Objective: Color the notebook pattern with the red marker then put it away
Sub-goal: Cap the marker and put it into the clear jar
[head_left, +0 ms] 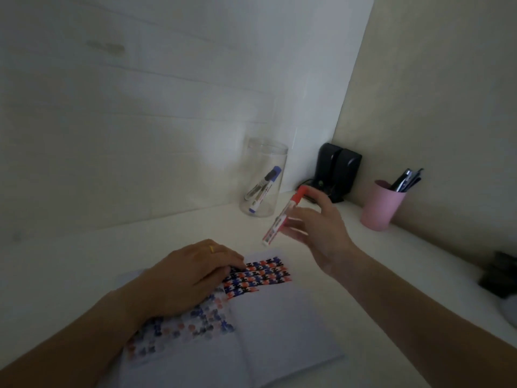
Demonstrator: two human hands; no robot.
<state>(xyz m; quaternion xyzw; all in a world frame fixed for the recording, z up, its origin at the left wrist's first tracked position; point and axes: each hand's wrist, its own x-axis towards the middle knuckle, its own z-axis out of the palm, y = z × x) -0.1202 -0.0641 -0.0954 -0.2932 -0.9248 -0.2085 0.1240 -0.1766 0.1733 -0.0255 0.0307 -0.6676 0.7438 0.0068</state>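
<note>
An open notebook (279,326) lies on the white desk, its pages carrying a red, blue and black pattern (263,273). My left hand (190,273) rests flat on the left page, a ring on one finger. My right hand (316,228) is raised above the desk beyond the notebook and holds the red marker (282,217), cap on and pointing up towards the wall. The marker is tilted and hangs in the air a short way right of a clear jar (264,180).
The clear jar holds blue and black markers (263,189). A pair of black speakers (337,172) stands in the corner. A pink cup (382,205) with pens stands by the right wall. A dark object (498,275) lies at the far right.
</note>
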